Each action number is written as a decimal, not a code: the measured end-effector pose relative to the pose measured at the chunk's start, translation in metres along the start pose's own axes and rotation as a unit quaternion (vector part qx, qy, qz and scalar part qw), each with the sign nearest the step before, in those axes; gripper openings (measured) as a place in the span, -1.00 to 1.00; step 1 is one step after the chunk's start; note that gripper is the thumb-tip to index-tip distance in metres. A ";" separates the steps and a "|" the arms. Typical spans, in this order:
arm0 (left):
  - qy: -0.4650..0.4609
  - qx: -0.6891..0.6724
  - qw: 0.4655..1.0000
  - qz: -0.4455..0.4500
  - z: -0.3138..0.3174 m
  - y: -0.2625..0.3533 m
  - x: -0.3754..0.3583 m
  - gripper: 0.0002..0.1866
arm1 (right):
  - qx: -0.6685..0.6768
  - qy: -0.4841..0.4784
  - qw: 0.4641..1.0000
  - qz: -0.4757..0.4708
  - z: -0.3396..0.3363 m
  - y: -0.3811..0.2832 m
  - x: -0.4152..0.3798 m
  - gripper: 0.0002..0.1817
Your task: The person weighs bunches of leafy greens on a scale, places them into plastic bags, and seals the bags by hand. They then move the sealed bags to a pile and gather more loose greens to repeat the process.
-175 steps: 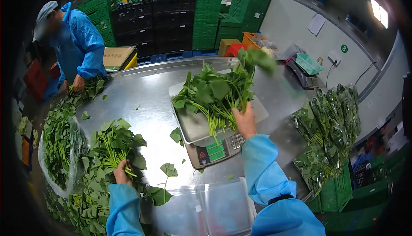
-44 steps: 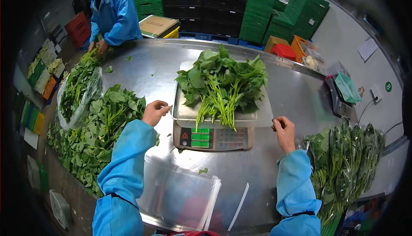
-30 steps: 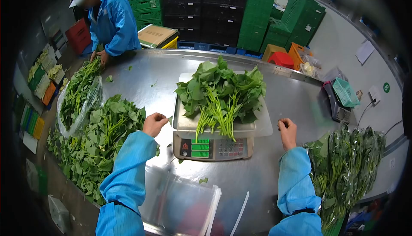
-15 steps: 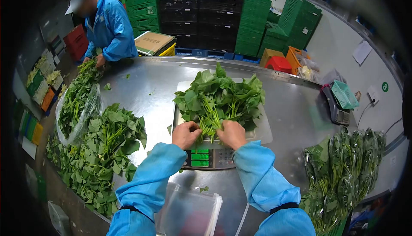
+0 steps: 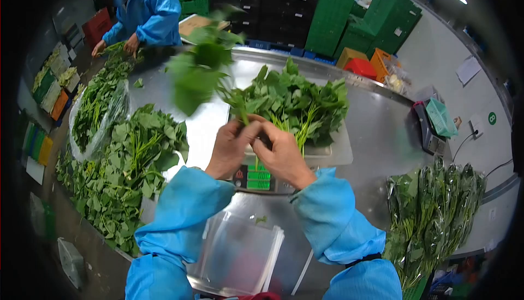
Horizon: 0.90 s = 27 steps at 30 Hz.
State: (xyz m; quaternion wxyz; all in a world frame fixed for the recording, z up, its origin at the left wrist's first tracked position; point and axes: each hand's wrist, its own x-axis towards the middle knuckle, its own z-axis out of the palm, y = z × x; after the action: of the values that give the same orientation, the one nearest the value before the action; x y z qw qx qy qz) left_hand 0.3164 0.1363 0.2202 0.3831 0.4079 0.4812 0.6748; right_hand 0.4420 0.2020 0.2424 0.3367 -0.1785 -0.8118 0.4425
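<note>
Just above the near edge of the silver metal scale (image 5: 266, 184) with green-lit displays, the bare left hand (image 5: 227, 150) curls its fingers around the thin stems of a blurred leafy green bunch (image 5: 201, 73), which leans toward the left. Against it, the bare right hand (image 5: 284, 155) has bent fingers, their tips too hidden to tell what they pinch. Broad-leaved green stems (image 5: 300, 106) lie on the scale, and clear flat plastic bags (image 5: 234, 253) rest on the shiny steel table (image 5: 376, 122) nearer the person.
</note>
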 end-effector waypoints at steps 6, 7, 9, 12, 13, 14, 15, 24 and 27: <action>0.200 0.161 0.966 -0.031 -0.093 0.048 -0.036 -0.80 | -0.007 0.059 0.994 0.088 -0.047 0.025 -0.004 -0.80; 0.223 0.138 0.965 -0.003 -0.100 0.052 -0.042 -0.82 | -0.008 0.079 0.993 0.089 -0.055 0.038 -0.008 -0.81; 0.228 0.143 0.963 0.006 -0.110 0.058 -0.049 -0.84 | 0.002 0.079 0.987 0.142 -0.066 0.050 -0.018 -0.82; 0.229 0.129 0.965 0.016 -0.111 0.052 -0.050 -0.86 | -0.019 0.080 0.984 0.156 -0.072 0.056 -0.028 -0.82; 0.229 0.129 0.965 0.017 -0.112 0.050 -0.050 -0.86 | -0.019 0.080 0.985 0.155 -0.074 0.056 -0.030 -0.82; 0.237 0.113 0.965 0.024 -0.113 0.048 -0.049 -0.87 | -0.018 0.083 0.983 0.160 -0.077 0.055 -0.033 -0.81; 0.243 0.096 0.965 0.031 -0.114 0.047 -0.048 -0.87 | -0.017 0.087 0.982 0.165 -0.081 0.055 -0.037 -0.80; 0.381 0.224 0.896 -0.024 -0.229 0.009 -0.082 -0.81 | -0.149 0.199 0.946 0.206 -0.170 0.126 -0.090 -0.75; 0.363 0.620 0.695 0.040 -0.271 -0.054 -0.111 -0.68 | -0.220 0.227 0.925 0.210 -0.186 0.177 -0.107 -0.62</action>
State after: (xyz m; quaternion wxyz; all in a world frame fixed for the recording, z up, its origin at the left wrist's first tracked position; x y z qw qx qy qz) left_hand 0.1148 -0.0426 0.0929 -0.1880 0.2955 0.8751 0.3340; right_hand 0.6478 0.3468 0.1236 0.3632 -0.5103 -0.7346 0.2607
